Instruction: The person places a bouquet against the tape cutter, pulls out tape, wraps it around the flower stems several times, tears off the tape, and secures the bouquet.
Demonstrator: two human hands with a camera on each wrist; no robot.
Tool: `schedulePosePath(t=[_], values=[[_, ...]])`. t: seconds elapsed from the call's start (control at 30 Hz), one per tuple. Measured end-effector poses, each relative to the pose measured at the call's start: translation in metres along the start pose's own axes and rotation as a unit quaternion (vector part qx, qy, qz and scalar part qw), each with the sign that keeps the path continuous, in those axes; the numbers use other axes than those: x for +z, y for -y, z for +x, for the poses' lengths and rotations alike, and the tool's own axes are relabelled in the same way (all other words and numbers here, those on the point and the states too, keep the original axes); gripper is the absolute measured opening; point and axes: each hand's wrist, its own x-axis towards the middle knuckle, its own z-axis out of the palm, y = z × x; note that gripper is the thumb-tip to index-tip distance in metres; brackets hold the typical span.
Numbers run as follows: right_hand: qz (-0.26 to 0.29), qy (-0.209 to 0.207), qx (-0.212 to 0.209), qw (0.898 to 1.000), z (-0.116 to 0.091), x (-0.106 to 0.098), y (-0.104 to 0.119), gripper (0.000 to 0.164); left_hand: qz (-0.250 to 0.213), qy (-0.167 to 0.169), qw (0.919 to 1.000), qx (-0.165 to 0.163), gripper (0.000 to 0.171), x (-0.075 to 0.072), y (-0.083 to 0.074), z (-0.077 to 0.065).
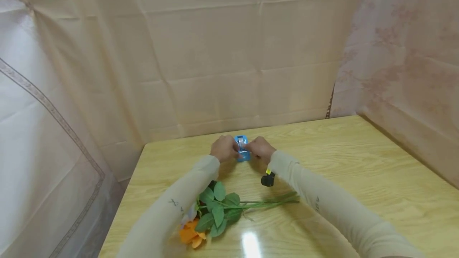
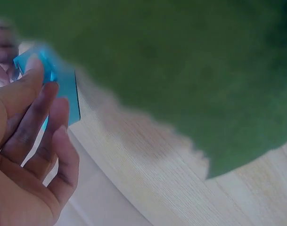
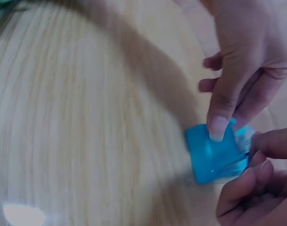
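A blue tape dispenser is at the far side of the wooden table, between the two hands, with a roll of clear tape in it. My left hand grips the dispenser from the left; in the right wrist view its thumb presses on the blue body beside the toothed cutting edge. From the other side, my right hand has its fingers curled in and pinches at the tape near the roll. Its fingertips partly hide the tape there. A leaf covers much of the left wrist view.
Artificial flowers lie across the near part of the table: an orange bloom, green leaves and long stems pointing right. Beneath the right wrist is a small black device. Beige cloth hangs behind the table.
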Motion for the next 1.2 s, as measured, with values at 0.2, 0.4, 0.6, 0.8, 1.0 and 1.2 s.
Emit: schedulePosePath(t=[0.2,0.4,0.6,0.8,1.0,1.2], values=[[0.056,0.015,0.053,0.997,-0.010,-0.007,0.012,0.029,0.007,-0.005,0.9998,0.015,0.015,0.000,-0.005,0.003],[0.060,0.023,0.082,0.995,-0.021,-0.008,0.017,0.022,0.020,-0.002,0.9994,0.029,0.015,0.002,-0.002,0.006],[0.065,0.031,0.085,0.994,-0.030,-0.007,0.018,0.024,0.020,-0.003,0.9996,0.018,0.015,0.001,0.000,0.005],[0.081,0.037,0.086,0.992,-0.040,-0.008,0.014,0.021,0.012,0.009,0.9998,0.013,0.016,0.002,-0.002,0.005],[0.072,0.047,0.087,0.992,-0.050,-0.006,0.012,0.016,0.005,0.012,0.9999,0.004,0.016,0.003,-0.001,0.004],[0.085,0.059,0.090,0.991,-0.058,-0.004,0.009,0.016,0.002,0.011,0.9999,0.011,0.016,0.000,-0.001,0.003]])
